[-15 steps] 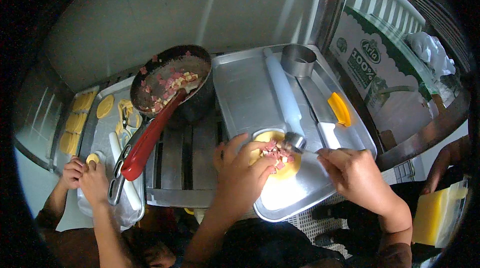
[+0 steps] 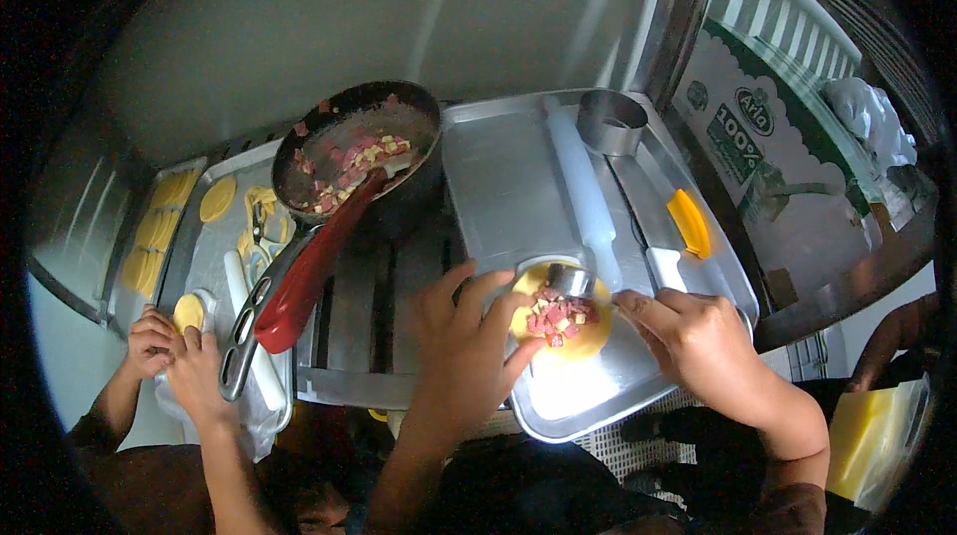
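Note:
A round of yellow dough (image 2: 600, 338) lies near the front of a metal tray, with a heap of diced pink meat and pale cubes (image 2: 558, 318) in its middle. My right hand (image 2: 703, 351) is closed on the thin handle of a small metal measuring cup (image 2: 571, 282), whose bowl sits over the far side of the heap. To the left, my left hand (image 2: 454, 341) is open, fingers and thumb apart beside the dough's left edge. Whether its fingertips touch the dough, I cannot tell. Something pale and round shows under the dough's far edge.
The tray (image 2: 498, 171) also bears a pale blue rolling pin (image 2: 583, 186), metal ring (image 2: 611, 123), white-handled knife (image 2: 663, 266) and yellow scraper (image 2: 688, 223). At left stands a pan (image 2: 299, 151) of diced filling with a red-handled utensil (image 2: 324, 281). A co-worker's hands (image 2: 179, 356) hold a dough round.
My left fingers have come off the filling and spread to the left. The measuring cup has shifted left and away over the heap's far side. The co-worker's dough round shows more fully.

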`<action>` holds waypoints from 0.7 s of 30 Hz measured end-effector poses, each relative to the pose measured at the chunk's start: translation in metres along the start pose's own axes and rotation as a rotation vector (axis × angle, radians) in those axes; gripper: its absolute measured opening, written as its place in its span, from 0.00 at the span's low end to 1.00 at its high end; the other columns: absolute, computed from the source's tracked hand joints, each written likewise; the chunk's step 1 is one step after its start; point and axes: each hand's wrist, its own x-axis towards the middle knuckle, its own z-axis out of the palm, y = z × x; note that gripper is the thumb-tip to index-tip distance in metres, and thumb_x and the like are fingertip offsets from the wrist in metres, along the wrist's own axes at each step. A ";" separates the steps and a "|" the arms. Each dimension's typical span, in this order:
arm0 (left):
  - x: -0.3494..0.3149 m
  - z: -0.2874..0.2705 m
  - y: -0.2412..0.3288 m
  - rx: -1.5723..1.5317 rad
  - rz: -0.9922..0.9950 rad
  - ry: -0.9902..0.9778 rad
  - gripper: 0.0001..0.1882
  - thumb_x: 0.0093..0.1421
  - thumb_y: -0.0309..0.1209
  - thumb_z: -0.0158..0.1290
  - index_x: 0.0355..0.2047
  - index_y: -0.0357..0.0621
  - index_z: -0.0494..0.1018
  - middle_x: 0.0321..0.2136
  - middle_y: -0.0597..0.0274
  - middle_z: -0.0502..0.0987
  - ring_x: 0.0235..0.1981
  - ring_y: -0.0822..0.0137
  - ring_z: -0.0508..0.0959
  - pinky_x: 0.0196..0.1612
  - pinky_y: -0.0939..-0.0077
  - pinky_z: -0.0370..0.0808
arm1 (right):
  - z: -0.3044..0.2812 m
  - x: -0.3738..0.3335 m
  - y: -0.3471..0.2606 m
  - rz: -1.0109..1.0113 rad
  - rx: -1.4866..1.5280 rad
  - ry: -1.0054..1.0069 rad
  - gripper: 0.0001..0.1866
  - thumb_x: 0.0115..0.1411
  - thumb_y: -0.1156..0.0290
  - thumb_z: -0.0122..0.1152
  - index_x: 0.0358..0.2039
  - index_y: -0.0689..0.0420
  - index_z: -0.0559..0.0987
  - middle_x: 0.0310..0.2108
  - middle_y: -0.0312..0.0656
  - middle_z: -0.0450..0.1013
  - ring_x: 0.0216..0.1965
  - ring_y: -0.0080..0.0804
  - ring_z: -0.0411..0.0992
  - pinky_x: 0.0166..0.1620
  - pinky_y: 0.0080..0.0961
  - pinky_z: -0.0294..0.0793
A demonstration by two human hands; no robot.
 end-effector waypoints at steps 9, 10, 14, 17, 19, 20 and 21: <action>0.020 0.003 0.008 0.022 0.021 -0.067 0.44 0.31 0.42 0.67 0.52 0.48 0.62 0.51 0.57 0.62 0.55 0.53 0.58 0.55 0.54 0.52 | 0.015 0.006 -0.002 -0.006 -0.130 0.023 0.17 0.48 0.75 0.57 0.42 0.56 0.74 0.19 0.40 0.69 0.18 0.35 0.71 0.20 0.29 0.71; 0.018 0.004 0.007 0.046 0.028 -0.047 0.45 0.31 0.43 0.67 0.52 0.49 0.62 0.51 0.58 0.62 0.55 0.53 0.57 0.55 0.53 0.52 | 0.014 0.006 -0.003 -0.038 -0.139 0.009 0.18 0.47 0.75 0.54 0.43 0.57 0.73 0.20 0.39 0.69 0.18 0.34 0.72 0.19 0.29 0.71; 0.014 0.027 0.004 0.108 0.044 0.035 0.40 0.37 0.46 0.62 0.52 0.52 0.62 0.52 0.59 0.60 0.57 0.54 0.55 0.54 0.39 0.47 | 0.012 -0.002 -0.005 -0.071 -0.175 -0.011 0.17 0.47 0.75 0.53 0.41 0.57 0.74 0.19 0.41 0.68 0.16 0.34 0.70 0.17 0.29 0.70; 0.014 0.026 0.005 0.013 0.084 0.064 0.34 0.42 0.44 0.59 0.49 0.47 0.63 0.49 0.57 0.62 0.57 0.56 0.56 0.54 0.39 0.48 | 0.005 -0.005 -0.006 0.100 -0.086 0.057 0.11 0.47 0.79 0.58 0.34 0.59 0.77 0.18 0.47 0.68 0.20 0.43 0.70 0.24 0.33 0.69; 0.009 0.026 0.006 -0.048 0.065 0.137 0.28 0.47 0.42 0.56 0.47 0.46 0.65 0.48 0.57 0.63 0.56 0.56 0.57 0.54 0.40 0.48 | -0.003 0.004 0.003 0.103 0.006 0.161 0.08 0.48 0.81 0.56 0.31 0.63 0.76 0.17 0.49 0.65 0.19 0.38 0.68 0.24 0.29 0.65; 0.005 0.024 0.004 -0.068 0.051 0.172 0.25 0.48 0.41 0.55 0.45 0.46 0.66 0.47 0.58 0.64 0.56 0.56 0.58 0.54 0.41 0.49 | -0.016 0.010 0.006 0.164 0.085 0.122 0.05 0.51 0.80 0.54 0.30 0.65 0.74 0.17 0.47 0.63 0.18 0.29 0.63 0.24 0.26 0.62; 0.001 0.019 0.002 -0.067 0.028 0.170 0.23 0.49 0.40 0.55 0.44 0.46 0.67 0.46 0.59 0.65 0.55 0.57 0.58 0.54 0.42 0.49 | -0.031 0.017 0.004 0.253 0.154 0.118 0.05 0.52 0.78 0.54 0.30 0.65 0.74 0.19 0.49 0.67 0.20 0.35 0.67 0.26 0.28 0.64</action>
